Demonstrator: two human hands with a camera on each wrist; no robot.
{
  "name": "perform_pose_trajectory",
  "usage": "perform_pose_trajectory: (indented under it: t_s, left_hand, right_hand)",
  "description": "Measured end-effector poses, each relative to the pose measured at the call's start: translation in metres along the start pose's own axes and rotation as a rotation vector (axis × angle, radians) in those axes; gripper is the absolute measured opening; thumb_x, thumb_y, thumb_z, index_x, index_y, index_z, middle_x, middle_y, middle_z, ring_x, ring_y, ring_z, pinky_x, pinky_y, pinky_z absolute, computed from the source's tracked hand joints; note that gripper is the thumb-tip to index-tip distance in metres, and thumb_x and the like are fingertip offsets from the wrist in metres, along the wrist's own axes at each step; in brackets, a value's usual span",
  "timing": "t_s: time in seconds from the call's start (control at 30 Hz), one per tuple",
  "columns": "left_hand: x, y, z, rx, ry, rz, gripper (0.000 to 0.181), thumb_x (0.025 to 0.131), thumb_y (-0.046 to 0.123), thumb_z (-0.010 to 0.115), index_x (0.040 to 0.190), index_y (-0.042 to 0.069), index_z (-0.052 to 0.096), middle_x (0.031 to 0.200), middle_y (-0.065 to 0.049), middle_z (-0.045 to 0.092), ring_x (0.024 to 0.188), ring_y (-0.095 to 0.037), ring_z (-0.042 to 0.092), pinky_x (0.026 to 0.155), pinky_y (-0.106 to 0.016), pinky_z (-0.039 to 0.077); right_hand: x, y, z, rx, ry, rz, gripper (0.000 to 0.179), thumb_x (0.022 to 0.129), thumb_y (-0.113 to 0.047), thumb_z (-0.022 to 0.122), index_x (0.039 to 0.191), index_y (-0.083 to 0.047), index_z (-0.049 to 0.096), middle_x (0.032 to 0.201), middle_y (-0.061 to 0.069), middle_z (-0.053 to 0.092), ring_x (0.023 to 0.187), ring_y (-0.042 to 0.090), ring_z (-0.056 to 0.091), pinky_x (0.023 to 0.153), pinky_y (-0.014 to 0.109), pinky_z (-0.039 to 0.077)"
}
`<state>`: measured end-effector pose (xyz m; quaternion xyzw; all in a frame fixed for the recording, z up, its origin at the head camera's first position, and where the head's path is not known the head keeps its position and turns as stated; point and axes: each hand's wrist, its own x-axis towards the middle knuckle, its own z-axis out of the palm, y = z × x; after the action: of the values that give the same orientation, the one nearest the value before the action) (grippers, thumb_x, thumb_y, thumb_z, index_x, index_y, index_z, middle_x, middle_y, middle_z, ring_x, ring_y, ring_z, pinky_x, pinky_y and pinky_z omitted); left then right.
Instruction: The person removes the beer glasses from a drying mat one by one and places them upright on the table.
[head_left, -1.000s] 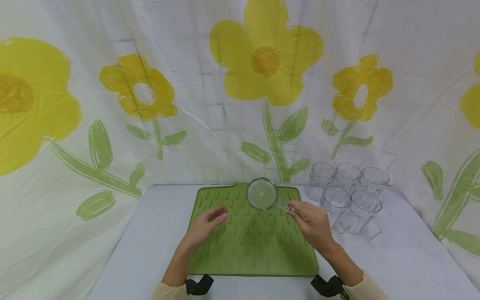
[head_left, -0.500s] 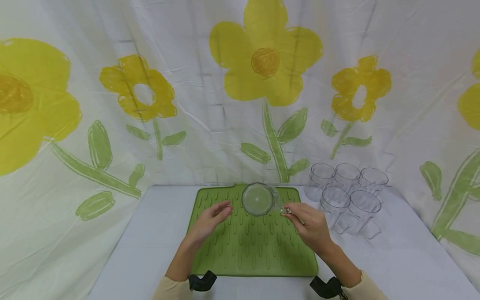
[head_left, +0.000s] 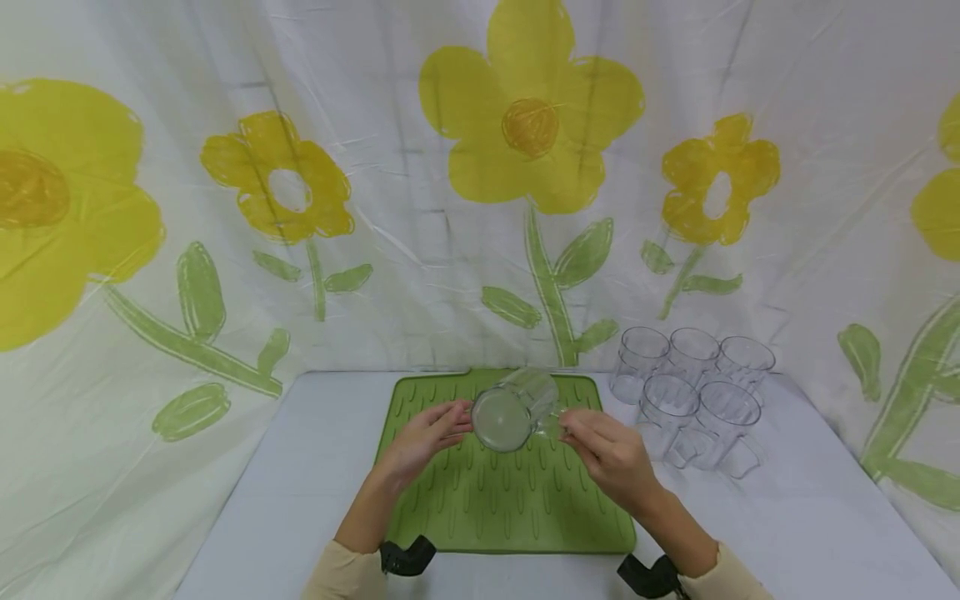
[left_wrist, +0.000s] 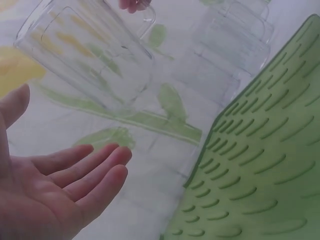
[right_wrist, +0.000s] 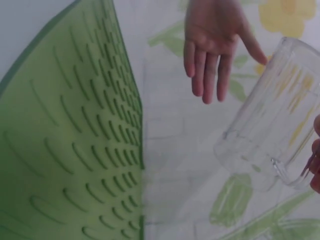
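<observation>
A clear glass mug (head_left: pixel 528 392) is held tilted above the green ribbed mat (head_left: pixel 510 500), one round end facing me. My right hand (head_left: pixel 611 454) pinches its handle; its fingertips (right_wrist: pixel 316 155) show at the edge of the right wrist view. On the mug's other side, my left hand (head_left: pixel 423 437) has its fingers extended and palm turned toward the glass. The left wrist view shows that left hand (left_wrist: pixel 65 192) spread below the mug (left_wrist: pixel 90 55), with nothing in it. Whether the left fingertips touch the glass cannot be told from the head view.
Several more clear glass mugs (head_left: pixel 731 408) stand grouped on the white table (head_left: pixel 817 508), right of the mat. Behind the table hangs a white curtain (head_left: pixel 405 275) printed with yellow flowers.
The mug has moved left and toward me and tipped further, so more of its side shows. My left hand has come closer to it, while my right hand has kept its pinch on the handle.
</observation>
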<state>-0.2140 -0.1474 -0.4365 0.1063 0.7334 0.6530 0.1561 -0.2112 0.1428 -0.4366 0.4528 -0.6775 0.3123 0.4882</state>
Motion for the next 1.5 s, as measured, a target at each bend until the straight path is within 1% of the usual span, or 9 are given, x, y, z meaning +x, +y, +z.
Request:
perform_pose_trajectory:
  t_s: [0.2, 0.4, 0.5, 0.73, 0.9, 1.13, 1.2, 1.37, 1.5]
  left_hand:
    - [0.003, 0.003, 0.001, -0.077, -0.053, 0.000, 0.070, 0.101, 0.049, 0.044, 0.143, -0.007, 0.040, 0.134, -0.024, 0.056, 0.114, -0.021, 0.065, 0.103, -0.037, 0.052]
    - [0.007, 0.005, 0.002, -0.156, -0.125, -0.022, 0.075, 0.099, 0.054, 0.044, 0.136, -0.011, 0.045, 0.110, -0.002, 0.069, 0.103, -0.015, 0.069, 0.096, -0.038, 0.056]
    - [0.009, 0.006, 0.003, -0.179, -0.147, -0.034, 0.077, 0.098, 0.057, 0.042, 0.134, -0.012, 0.047, 0.105, 0.002, 0.070, 0.098, -0.012, 0.070, 0.095, -0.037, 0.057]
    - [0.011, 0.004, 0.008, -0.265, -0.181, -0.083, 0.078, 0.100, 0.056, 0.037, 0.142, -0.009, 0.038, 0.119, -0.011, 0.067, 0.103, -0.018, 0.068, 0.097, -0.039, 0.055]
    - [0.012, 0.002, 0.011, -0.327, -0.199, -0.136, 0.086, 0.097, 0.063, 0.034, 0.146, -0.007, 0.032, 0.128, -0.020, 0.062, 0.107, -0.020, 0.068, 0.097, -0.040, 0.055]
    - [0.013, 0.000, 0.012, -0.411, -0.213, -0.181, 0.086, 0.098, 0.062, 0.035, 0.146, -0.009, 0.029, 0.115, -0.012, 0.070, 0.100, -0.018, 0.071, 0.093, -0.038, 0.057]
    - [0.013, 0.000, 0.013, -0.419, -0.210, -0.194, 0.085, 0.097, 0.062, 0.038, 0.147, -0.007, 0.028, 0.117, -0.012, 0.069, 0.102, -0.019, 0.071, 0.094, -0.038, 0.057]
    - [0.013, -0.001, 0.016, -0.412, -0.208, -0.227, 0.083, 0.098, 0.058, 0.042, 0.152, -0.002, 0.022, 0.137, -0.028, 0.053, 0.108, -0.021, 0.068, 0.096, -0.041, 0.055]
    - [0.014, -0.002, 0.018, -0.412, -0.211, -0.249, 0.083, 0.100, 0.055, 0.042, 0.151, -0.005, 0.019, 0.145, -0.033, 0.042, 0.107, -0.020, 0.068, 0.095, -0.039, 0.056]
  right_hand:
    - [0.001, -0.001, 0.002, -0.031, -0.014, -0.076, 0.026, 0.097, -0.014, 0.059, 0.090, 0.006, 0.074, 0.085, 0.015, 0.074, 0.077, 0.027, 0.071, 0.070, 0.028, 0.061]
    - [0.000, -0.003, 0.005, -0.063, -0.032, -0.129, 0.026, 0.098, -0.012, 0.057, 0.088, 0.004, 0.074, 0.085, 0.016, 0.074, 0.078, 0.029, 0.071, 0.068, 0.031, 0.061]
    - [0.001, -0.004, 0.006, -0.084, -0.043, -0.150, 0.026, 0.099, -0.011, 0.056, 0.087, 0.003, 0.074, 0.084, 0.015, 0.074, 0.078, 0.029, 0.071, 0.068, 0.031, 0.061]
    - [0.000, -0.005, 0.007, -0.091, -0.056, -0.175, 0.023, 0.099, -0.010, 0.056, 0.089, 0.001, 0.074, 0.084, 0.014, 0.075, 0.078, 0.028, 0.071, 0.068, 0.030, 0.061]
    - [-0.002, -0.006, 0.009, -0.087, -0.058, -0.184, 0.023, 0.098, -0.009, 0.056, 0.091, 0.001, 0.075, 0.085, 0.014, 0.075, 0.079, 0.028, 0.072, 0.068, 0.031, 0.062]
    - [-0.004, -0.008, 0.010, -0.088, -0.073, -0.215, 0.023, 0.098, -0.004, 0.054, 0.091, 0.001, 0.075, 0.087, 0.013, 0.075, 0.080, 0.028, 0.071, 0.071, 0.031, 0.062]
    - [-0.005, -0.008, 0.011, -0.092, -0.082, -0.221, 0.024, 0.099, -0.003, 0.053, 0.091, 0.001, 0.075, 0.088, 0.012, 0.076, 0.081, 0.028, 0.071, 0.071, 0.031, 0.061]
    - [-0.007, -0.010, 0.012, -0.102, -0.100, -0.219, 0.025, 0.099, -0.004, 0.051, 0.092, 0.000, 0.075, 0.088, 0.012, 0.075, 0.082, 0.027, 0.071, 0.071, 0.029, 0.061]
    - [-0.008, -0.011, 0.012, -0.096, -0.106, -0.212, 0.025, 0.100, -0.005, 0.051, 0.093, 0.000, 0.075, 0.089, 0.011, 0.075, 0.083, 0.027, 0.071, 0.071, 0.029, 0.061]
